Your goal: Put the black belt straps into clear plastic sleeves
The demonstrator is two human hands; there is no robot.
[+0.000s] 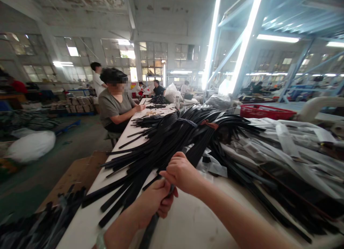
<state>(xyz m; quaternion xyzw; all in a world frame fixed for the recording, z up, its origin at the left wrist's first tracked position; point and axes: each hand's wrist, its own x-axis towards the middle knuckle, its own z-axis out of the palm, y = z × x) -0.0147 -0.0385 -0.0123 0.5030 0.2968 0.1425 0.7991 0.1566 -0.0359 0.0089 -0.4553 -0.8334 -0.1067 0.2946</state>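
A black strap runs up from the bottom of the view into my two hands, close together above the white table. My left hand is closed around it, fingers wrapped. Just above and to the right, my right hand also grips the strap, thumb against the left hand. Whether the strap carries a sleeve or fitting between my fingers is hidden. Right behind my hands lies a big heap of black straps, fanned out to the left. A reddish-brown tie binds one bundle.
White-wrapped strips pile up on the right, with a red basket behind. A co-worker sits at the table's left edge. More dark strips lie at lower left near cardboard. Bright tube lights stand behind the table.
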